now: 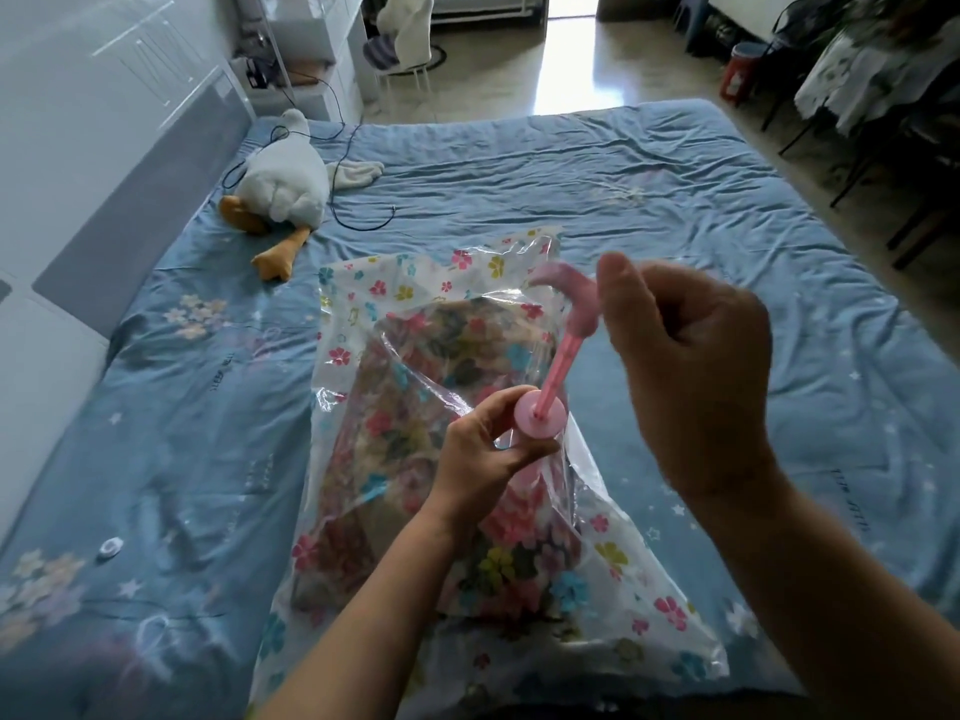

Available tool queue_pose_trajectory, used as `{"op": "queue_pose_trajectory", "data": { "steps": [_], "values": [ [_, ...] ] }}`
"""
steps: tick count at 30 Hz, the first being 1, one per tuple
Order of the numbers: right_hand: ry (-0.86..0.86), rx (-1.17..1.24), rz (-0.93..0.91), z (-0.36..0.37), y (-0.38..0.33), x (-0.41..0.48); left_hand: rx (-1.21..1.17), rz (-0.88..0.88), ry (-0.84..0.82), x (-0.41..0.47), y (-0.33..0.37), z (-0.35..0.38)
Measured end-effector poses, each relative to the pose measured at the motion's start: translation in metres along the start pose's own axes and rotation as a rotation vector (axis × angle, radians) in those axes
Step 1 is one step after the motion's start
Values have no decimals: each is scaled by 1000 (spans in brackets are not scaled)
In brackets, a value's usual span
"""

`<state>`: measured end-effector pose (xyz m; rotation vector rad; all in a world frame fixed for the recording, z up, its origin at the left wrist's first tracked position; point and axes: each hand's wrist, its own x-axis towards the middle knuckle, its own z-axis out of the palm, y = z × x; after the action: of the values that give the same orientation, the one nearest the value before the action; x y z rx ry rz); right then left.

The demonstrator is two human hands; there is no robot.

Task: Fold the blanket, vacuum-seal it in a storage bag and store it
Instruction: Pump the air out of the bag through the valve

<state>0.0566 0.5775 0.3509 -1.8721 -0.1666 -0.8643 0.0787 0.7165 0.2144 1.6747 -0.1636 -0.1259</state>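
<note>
A clear storage bag (pixel 363 314) printed with small flowers lies on the blue bed sheet (pixel 675 210). Inside it is a folded floral blanket (pixel 395 407). A pink hand pump (pixel 550 376) stands upright on the bag. My left hand (pixel 488 449) is shut around the pump's barrel just under its round top. My right hand (pixel 685 366) is shut on the pump's pink handle, raised above the barrel with the rod drawn out. The handle is blurred.
A white plush goose (pixel 280 184) and a black cable (pixel 358 200) lie at the bed's far left. A small white cap (pixel 110 547) rests on the sheet at the near left. A chair and shelves stand beyond the bed; a table with chairs is at the right.
</note>
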Motion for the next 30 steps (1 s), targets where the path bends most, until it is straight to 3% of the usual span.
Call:
{"op": "queue_pose_trajectory", "data": {
  "steps": [2, 5, 11, 13, 16, 17, 22, 24, 27, 30],
  "values": [
    [-30, 102, 91, 8, 13, -22, 18, 12, -16, 1, -1, 1],
    [-291, -55, 386, 20, 42, -49, 0, 14, -28, 0, -1, 2],
    [-15, 161, 81, 5, 6, -8, 3, -3, -28, 3, 1, 0],
    [-54, 153, 166, 12, 24, -26, 12, 10, -33, 3, 0, 0],
    [-306, -47, 457, 22, 54, -51, 0, 27, -34, 4, 1, 1],
    [-297, -86, 434, 21, 53, -47, -8, 28, -31, 4, 2, 0],
    [61, 75, 73, 11, 7, -1, 8, 19, -35, 9, 2, -2],
    [26, 99, 169, 15, 24, -21, 29, 33, -37, 9, 3, -1],
    [-243, -25, 480, 23, 49, -49, 40, 56, -47, 9, 5, 1],
    [-80, 15, 267, 14, 28, -23, 23, 56, -39, 10, 5, 0]
  ]
}}
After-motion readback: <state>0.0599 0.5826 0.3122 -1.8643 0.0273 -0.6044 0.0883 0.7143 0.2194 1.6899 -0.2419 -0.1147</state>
